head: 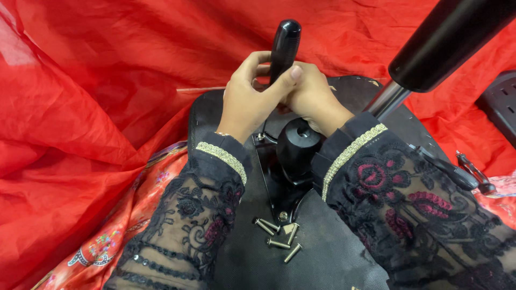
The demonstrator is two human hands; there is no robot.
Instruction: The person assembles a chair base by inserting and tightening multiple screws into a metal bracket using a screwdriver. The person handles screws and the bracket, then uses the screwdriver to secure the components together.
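My left hand (248,95) and my right hand (313,96) meet around a black tool handle (284,45) that stands upright over the black underside of a chair seat (215,115). The left thumb presses against the handle's shaft; the right hand's fingers are closed low on it, partly hidden behind the left hand. Just below the hands sits a black cylindrical socket (299,144) on a metal mechanism plate. Several silver bolts (279,236) lie loose on the black seat fabric near my wrists.
Red cloth (80,107) covers the floor all around. A thick black cylinder on a metal tube (446,40) juts in from the upper right. A black lever (449,171) and a small hand tool (475,173) lie at the right. A black plastic part (502,104) is at the right edge.
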